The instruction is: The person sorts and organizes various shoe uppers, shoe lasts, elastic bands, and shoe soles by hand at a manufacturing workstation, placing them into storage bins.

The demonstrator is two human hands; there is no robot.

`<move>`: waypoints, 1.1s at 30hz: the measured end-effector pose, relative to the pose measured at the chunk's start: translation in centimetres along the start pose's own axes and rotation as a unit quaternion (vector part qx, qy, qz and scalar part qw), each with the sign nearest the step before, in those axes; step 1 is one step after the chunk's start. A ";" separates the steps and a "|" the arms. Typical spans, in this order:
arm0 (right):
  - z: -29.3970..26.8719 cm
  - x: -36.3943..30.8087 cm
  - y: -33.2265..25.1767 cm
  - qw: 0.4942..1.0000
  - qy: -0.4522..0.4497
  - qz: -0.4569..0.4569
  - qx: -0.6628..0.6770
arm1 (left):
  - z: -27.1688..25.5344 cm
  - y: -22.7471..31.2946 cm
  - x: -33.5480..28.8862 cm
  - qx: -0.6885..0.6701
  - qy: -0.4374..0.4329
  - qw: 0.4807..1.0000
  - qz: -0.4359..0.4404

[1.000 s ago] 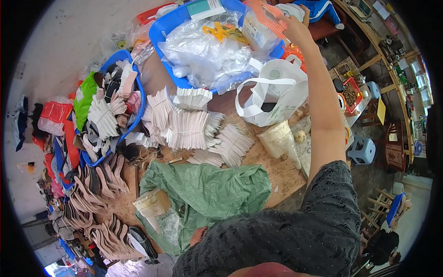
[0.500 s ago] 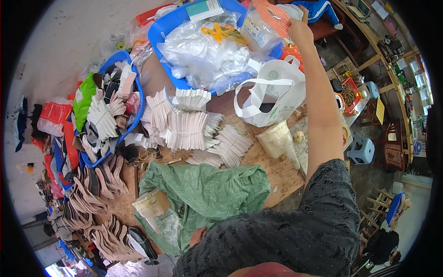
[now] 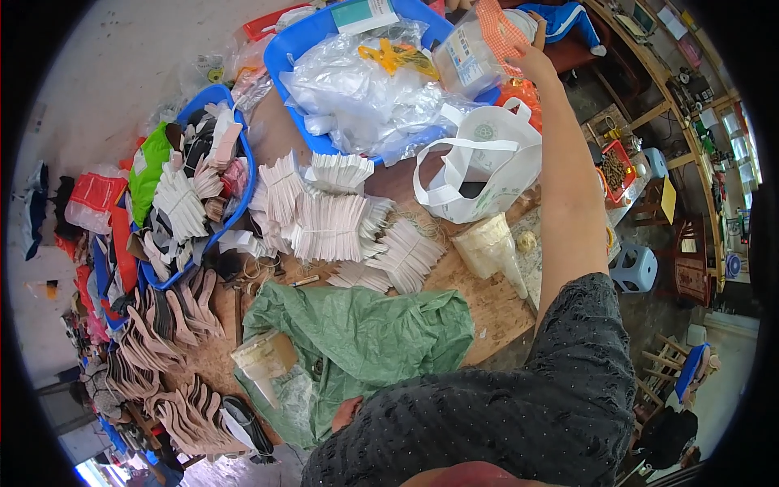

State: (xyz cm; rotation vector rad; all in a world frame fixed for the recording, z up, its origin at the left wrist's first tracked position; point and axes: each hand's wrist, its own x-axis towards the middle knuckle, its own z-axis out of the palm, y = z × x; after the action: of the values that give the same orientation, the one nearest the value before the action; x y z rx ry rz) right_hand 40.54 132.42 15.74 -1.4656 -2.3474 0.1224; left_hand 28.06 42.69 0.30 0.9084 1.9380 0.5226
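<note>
My right arm stretches far forward over the table's right side. At its end, my right hand (image 3: 532, 63) has its fingers spread apart at the edge of an orange checkered cloth (image 3: 497, 34). Part of that hand is hard to make out against the cloth. Beside the cloth leans a clear plastic bag with a printed label (image 3: 468, 61). Of my left hand (image 3: 347, 412), only a small part shows at the edge of my dark speckled garment, over a green woven sheet (image 3: 365, 325); its fingers are hidden.
A blue tub (image 3: 286, 97) holds clear plastic bags; another blue tub (image 3: 248, 174) holds insole bundles. White banded stacks (image 3: 329, 227) lie mid-table by a white tote bag (image 3: 479, 174). Curved insoles (image 3: 191, 422) line the left side. A blue stool (image 3: 634, 268) stands at the right.
The checkered cloth and labelled bag have shifted slightly right. My right hand's fingers have spread from a closer grip at the cloth. My left hand stays nearly still.
</note>
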 end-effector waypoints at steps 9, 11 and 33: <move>-2.8 -2.1 -5.4 0.982 -0.162 0.089 -0.047 | 1.9 -5.3 -0.1 -0.018 -0.042 0.998 -0.043; -1.5 -2.5 -5.3 0.995 0.066 0.016 -0.080 | 1.2 -3.6 0.2 -0.005 -0.045 0.998 -0.046; -0.1 1.7 -0.1 0.995 0.084 -0.030 -0.037 | 0.1 1.3 -0.2 -0.044 0.013 0.997 -0.068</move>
State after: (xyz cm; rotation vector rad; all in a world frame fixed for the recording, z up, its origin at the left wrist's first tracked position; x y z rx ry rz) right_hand 39.81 133.87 16.28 -1.3792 -2.2798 -0.1014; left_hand 28.73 43.41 1.22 0.7111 1.9686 0.5373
